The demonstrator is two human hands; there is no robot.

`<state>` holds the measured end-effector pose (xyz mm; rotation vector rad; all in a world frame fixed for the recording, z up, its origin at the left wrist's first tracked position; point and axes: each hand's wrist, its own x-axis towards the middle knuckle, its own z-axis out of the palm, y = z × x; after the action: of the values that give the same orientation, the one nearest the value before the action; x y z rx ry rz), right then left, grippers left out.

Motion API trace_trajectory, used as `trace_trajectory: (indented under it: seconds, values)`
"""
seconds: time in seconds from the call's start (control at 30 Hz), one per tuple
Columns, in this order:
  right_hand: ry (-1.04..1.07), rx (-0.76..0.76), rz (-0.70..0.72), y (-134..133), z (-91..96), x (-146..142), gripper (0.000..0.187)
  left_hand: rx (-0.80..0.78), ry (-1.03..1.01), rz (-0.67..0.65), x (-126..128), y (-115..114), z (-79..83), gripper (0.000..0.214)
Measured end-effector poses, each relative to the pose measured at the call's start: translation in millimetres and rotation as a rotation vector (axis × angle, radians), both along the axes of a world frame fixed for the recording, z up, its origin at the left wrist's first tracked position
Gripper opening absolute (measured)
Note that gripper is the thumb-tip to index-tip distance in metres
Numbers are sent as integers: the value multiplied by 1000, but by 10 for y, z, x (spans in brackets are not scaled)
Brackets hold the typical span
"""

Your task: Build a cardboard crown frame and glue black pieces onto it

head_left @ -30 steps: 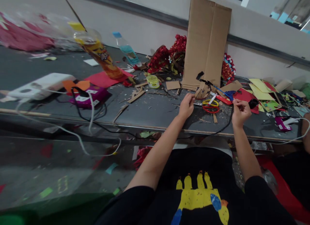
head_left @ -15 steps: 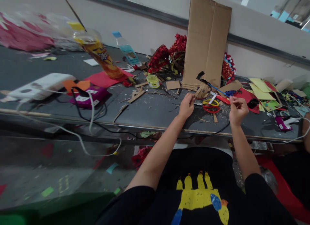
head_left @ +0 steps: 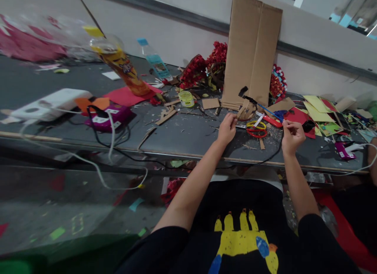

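My right hand (head_left: 293, 137) is closed in a pinch at the near end of a thin blue stick (head_left: 267, 109) with a dark, bent far end. My left hand (head_left: 227, 128) is closed too, its fingertips beside a small piece of torn cardboard (head_left: 245, 110); what they grip is hidden. Between the hands lie scissors (head_left: 256, 129) with yellow and red loop handles, blades pointing toward my left hand. Just behind them rests a red-handled tool (head_left: 272, 121), near a dark blue object (head_left: 282, 113).
A tall cardboard sheet (head_left: 252, 50) leans on the wall behind. On the left stand a tilted orange bottle (head_left: 128, 71), a clear bottle (head_left: 159, 65) and a white power strip (head_left: 50, 105). A black cable (head_left: 153, 160) runs along the table's front edge. Coloured paper (head_left: 319, 109) lies right.
My right hand has shifted slightly to the right, still pinching near the blue stick's end. My left hand and the scissors stay in place.
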<state>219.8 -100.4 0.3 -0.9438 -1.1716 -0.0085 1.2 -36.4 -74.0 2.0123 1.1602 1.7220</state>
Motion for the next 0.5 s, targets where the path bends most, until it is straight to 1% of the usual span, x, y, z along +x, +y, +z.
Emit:
trace_trajectory:
  seconds: [0.13,0.23,0.37,0.5]
  values:
    - [24,17,-46,-19,-18,28,25,-16,-22,-2,-2,7,-16,12]
    - [67,52,-71,-40,-54,47,26,-81,-113,-32,-5,29,-44,10]
    - [134,56,-85,-98,-142,54,27,-198,-354,-111,-9,75,-58,13]
    - [188,50,-105,-165,-257,49,27,-289,-640,-178,-9,123,-27,21]
